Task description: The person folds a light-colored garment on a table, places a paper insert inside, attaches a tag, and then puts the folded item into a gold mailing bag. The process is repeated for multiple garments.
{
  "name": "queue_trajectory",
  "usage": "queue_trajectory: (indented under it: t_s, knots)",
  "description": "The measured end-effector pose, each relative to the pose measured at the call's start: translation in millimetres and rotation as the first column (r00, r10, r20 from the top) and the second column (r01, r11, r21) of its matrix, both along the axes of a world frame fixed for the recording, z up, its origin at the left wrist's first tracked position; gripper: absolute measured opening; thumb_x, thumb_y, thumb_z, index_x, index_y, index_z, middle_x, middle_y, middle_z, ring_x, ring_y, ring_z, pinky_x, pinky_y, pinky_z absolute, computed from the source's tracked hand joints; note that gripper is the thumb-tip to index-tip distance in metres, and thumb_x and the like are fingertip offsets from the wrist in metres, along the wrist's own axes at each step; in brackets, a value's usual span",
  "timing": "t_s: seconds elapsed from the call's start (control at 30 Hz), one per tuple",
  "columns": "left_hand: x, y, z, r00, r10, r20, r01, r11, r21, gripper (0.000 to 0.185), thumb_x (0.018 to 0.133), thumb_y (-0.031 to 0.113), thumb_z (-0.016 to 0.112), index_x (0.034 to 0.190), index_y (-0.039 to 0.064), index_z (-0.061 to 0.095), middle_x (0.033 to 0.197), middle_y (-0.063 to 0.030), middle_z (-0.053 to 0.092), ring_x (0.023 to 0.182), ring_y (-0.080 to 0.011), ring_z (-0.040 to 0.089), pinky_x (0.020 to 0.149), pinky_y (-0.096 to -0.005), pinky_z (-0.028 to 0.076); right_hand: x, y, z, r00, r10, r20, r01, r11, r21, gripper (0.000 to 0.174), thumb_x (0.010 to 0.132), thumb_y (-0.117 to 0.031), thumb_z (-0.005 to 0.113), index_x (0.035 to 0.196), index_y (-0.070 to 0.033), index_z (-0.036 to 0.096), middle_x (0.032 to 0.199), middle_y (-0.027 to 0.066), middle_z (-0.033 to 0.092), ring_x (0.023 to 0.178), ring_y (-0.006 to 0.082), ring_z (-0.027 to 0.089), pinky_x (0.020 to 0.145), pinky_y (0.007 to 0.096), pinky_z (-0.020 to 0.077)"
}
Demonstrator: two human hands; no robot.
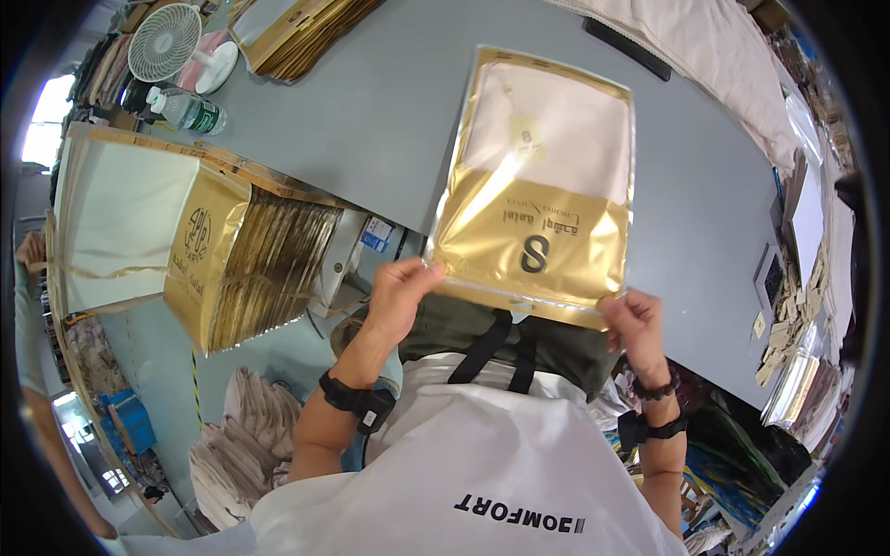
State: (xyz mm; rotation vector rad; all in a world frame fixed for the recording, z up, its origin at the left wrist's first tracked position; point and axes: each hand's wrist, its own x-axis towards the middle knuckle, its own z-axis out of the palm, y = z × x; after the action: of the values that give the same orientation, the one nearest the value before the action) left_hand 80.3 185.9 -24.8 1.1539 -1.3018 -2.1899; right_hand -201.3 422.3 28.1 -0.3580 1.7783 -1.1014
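A gold plastic bag with a clear window (pixel 473 236) lies on the grey tabletop (pixel 334 118), its near edge overhanging toward my lap. Folded pale cloth (pixel 563 111) shows through the window. My left hand (pixel 400 299) pinches the bag's near left corner between thumb and fingers. At the near right corner, my right hand (pixel 638 323) grips the edge in the same way. The near edge is pulled fairly straight between both hands. Dark print marks the gold part, and a small yellowish tag (pixel 526 137) sits inside the window.
Left of me, a thick stack of gold bags (pixel 271 257) stands beside the table. Toward the far left are another stack (pixel 306 35), a water bottle (pixel 188 112) and a white fan (pixel 165 43). Pale cloth (pixel 709 48) covers the far right edge. Another person's hand (pixel 31 251) shows at far left.
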Motion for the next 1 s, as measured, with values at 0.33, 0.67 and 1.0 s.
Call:
queue_trajectory:
  t_s: [0.33, 0.67, 1.0]
  knots:
    - [-16.3, 0.8, 1.9, 0.992, -0.087, 0.090, 0.084, 0.996, 0.030, 0.042, 0.104, 0.039, 0.069, 0.117, -0.001, 0.070, 0.083, -0.0040, 0.070, 0.058, -0.0105, 0.063, 0.047, -0.0248, 0.047, -36.9, -4.3, -9.5, 0.848, -0.060, -0.526, 0.038, 0.998, -0.052, 0.027, 0.110, -0.024, 0.064, 0.113, 0.001, 0.074, 0.063, -0.0039, 0.054, 0.054, 0.0026, 0.046, 0.048, 0.0227, 0.0340]
    - [68.5, -35.9, 9.2, 0.483, 0.875, -0.037, -0.788, 0.415, -0.455, 0.036, 0.106, 0.034, 0.070, 0.112, -0.002, 0.067, 0.096, -0.0076, 0.072, 0.073, -0.0125, 0.068, 0.056, -0.0276, 0.055, -25.0, -5.9, -1.5, 0.693, 0.116, -0.712, -0.177, 0.984, -0.012, 0.027, 0.109, -0.023, 0.065, 0.110, 0.002, 0.075, 0.066, 0.0012, 0.060, 0.058, 0.0069, 0.052, 0.053, 0.0249, 0.0392]
    - [195.4, -145.0, -0.1, 0.275, 0.958, -0.085, -0.954, 0.261, -0.147, 0.047, 0.113, 0.044, 0.052, 0.105, 0.000, 0.070, 0.076, -0.0067, 0.069, 0.058, -0.0149, 0.064, 0.052, -0.0266, 0.050, -31.2, -20.2, 8.9, 0.617, 0.191, -0.763, -0.330, 0.944, -0.031, 0.019, 0.106, -0.016, 0.068, 0.109, 0.002, 0.075, 0.078, 0.0089, 0.070, 0.060, 0.0116, 0.059, 0.057, 0.0269, 0.0474]
